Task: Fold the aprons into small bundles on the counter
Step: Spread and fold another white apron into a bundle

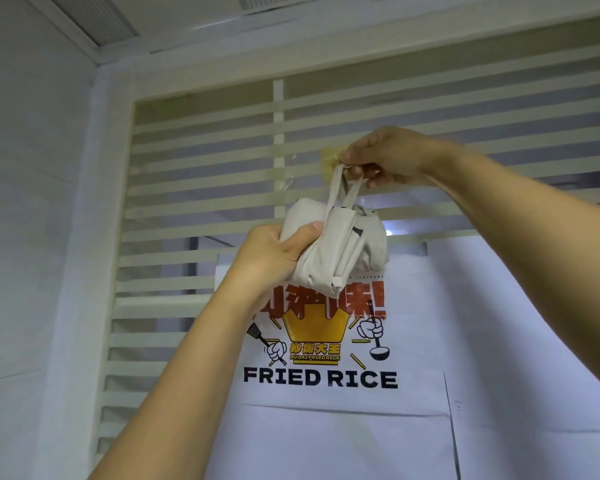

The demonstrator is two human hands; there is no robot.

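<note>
Left grip (274, 252), a bare hand, closed around crumpled beige cloth apron bundle (347, 244), held up in front of frosted-striped glass partition (205, 168). Right grip (392, 157) pinches beige strap loop (338, 192) of the bundle at yellowish tape patch (328, 161) on the glass. White apron printed "FRIED RICE" (326, 427) hangs just below.

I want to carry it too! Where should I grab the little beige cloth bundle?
Probably the strap loop of the beige folded cloth bundle, from above: it stands up from the bundle's top, where the right hand pinches it. The left hand grips the left side.
</note>
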